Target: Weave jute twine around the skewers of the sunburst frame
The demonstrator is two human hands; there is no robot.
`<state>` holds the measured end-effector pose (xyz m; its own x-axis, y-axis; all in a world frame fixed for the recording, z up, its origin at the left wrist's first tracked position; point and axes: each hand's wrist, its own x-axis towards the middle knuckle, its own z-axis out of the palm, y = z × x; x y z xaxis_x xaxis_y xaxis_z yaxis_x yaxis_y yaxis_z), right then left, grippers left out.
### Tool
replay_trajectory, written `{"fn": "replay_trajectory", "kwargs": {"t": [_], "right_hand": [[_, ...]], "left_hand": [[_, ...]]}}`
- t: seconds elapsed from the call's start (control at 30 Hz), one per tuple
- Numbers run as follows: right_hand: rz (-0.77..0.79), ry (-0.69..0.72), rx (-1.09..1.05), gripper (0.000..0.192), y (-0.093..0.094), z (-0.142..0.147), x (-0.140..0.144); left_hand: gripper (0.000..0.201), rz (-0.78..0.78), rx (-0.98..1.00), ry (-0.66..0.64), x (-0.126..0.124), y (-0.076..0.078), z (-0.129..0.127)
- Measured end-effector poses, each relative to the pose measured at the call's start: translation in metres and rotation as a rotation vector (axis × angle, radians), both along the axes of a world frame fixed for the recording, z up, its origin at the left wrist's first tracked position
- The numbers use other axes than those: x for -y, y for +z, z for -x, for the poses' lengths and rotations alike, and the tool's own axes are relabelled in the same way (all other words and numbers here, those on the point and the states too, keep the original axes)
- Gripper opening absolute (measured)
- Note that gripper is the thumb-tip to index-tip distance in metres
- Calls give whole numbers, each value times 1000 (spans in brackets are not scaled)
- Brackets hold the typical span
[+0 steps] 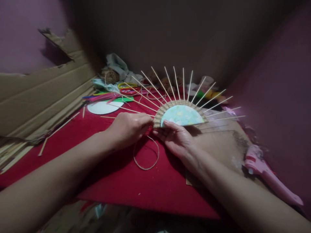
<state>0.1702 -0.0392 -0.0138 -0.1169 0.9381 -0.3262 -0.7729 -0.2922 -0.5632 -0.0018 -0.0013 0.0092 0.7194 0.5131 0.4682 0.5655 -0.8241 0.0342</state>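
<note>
A half-round woven fan (pixel 183 115) is held up over the table, its pale blue, flower-patterned centre edged by a band of woven twine (pixel 159 113). Thin sticks (pixel 175 82) spread outward from the band like rays. My right hand (pixel 178 139) grips the fan's straight lower edge, thumb on the patterned face and fingers beneath. At the left end of the band, my left hand (pixel 131 126) is closed in a pinch, its fingertips partly hidden. From there a loop of loose twine (pixel 146 169) hangs down over the red cloth.
Red cloth (pixel 136 194) covers the table, with a cardboard sheet (pixel 218 142) on the right. A pink glue gun (pixel 264 171) lies at the right edge. Behind are a white oval piece (pixel 104 107), scissors (pixel 127 85) and a twine ball (pixel 109 76). Cardboard (pixel 48 87) stands at left.
</note>
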Motion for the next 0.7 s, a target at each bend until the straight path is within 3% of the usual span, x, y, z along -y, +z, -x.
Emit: {"fn": "replay_trajectory", "kwargs": {"t": [0.37, 0.7], "right_hand": [[-26, 4, 7, 7, -1, -2, 0], [-20, -11, -3, 8, -1, -1, 0]], "left_hand": [[24, 95, -166, 79, 11, 11, -2], [17, 132, -146, 131, 8, 3, -3]]}}
